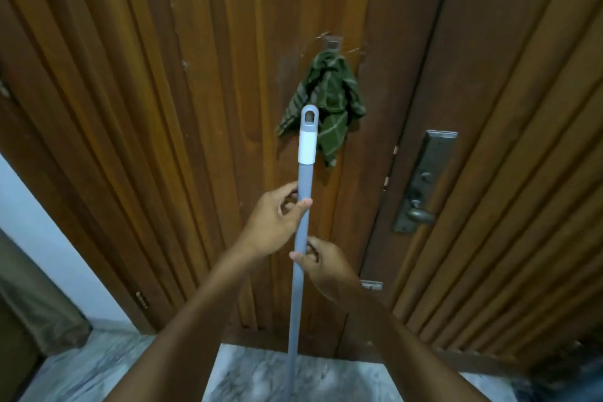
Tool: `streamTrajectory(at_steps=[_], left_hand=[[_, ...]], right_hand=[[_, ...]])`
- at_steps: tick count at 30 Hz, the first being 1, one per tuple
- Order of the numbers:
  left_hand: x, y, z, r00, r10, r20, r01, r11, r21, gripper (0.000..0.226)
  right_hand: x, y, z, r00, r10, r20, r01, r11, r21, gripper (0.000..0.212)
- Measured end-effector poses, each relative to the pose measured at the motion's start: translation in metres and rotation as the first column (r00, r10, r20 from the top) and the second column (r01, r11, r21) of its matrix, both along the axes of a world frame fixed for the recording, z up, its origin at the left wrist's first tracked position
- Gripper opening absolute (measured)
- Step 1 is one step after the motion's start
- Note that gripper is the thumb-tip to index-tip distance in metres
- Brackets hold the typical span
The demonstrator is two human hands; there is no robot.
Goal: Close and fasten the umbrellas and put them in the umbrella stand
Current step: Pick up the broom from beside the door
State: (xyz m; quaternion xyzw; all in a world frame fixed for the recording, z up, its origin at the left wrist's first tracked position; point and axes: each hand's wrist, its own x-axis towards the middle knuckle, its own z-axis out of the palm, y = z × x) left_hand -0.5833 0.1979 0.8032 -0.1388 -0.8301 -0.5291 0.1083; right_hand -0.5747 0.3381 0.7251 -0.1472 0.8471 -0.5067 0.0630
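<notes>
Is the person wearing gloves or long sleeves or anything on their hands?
No. The left hand and right hand are bare: no gloves, rings or watch show. The forearms are bare too, with no sleeves in view down to the picture's bottom edge.

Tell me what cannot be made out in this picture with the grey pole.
1. Head view: the lower end of the grey pole is cut off by the bottom edge.
2. Head view: the dark thing at bottom right is blurred and cut off by the edge.
3. Head view: the green cloth covers part of the hook.
</notes>
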Motion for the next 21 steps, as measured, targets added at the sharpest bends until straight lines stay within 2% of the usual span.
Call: streamTrajectory(at_steps=[3,9,11,15,19,21], left_hand=[[0.037,0.052,0.014,0.996,-0.059,-0.069,0.057,0.998,-0.034,0.020],[0.116,0.177,0.032,0.967,-0.242,-0.084,0.241,0.970,-0.026,0.027],[0.145,0.226,0.035,0.938,-0.335,-0.091,0.334,0.942,-0.024,0.026],[0.193,0.323,0.041,0.859,-0.505,-0.084,0.506,0.862,-0.014,0.023],[0.231,0.415,0.046,0.759,-0.647,-0.076,0.649,0.761,0.005,0.033],[0.247,0.457,0.046,0.691,-0.718,-0.081,0.722,0.691,0.033,0.029]], right_hand=[[0.046,0.053,0.014,0.995,-0.041,-0.090,0.043,0.999,0.009,0.018],[0.143,0.172,0.021,0.968,-0.210,-0.135,0.209,0.978,-0.021,0.016],[0.182,0.216,0.023,0.947,-0.292,-0.135,0.290,0.957,-0.035,0.010],[0.250,0.302,0.024,0.865,-0.486,-0.123,0.484,0.874,-0.049,0.010],[0.308,0.377,0.026,0.734,-0.667,-0.127,0.663,0.744,-0.080,0.013],[0.334,0.410,0.027,0.662,-0.737,-0.134,0.734,0.674,-0.078,0.009]])
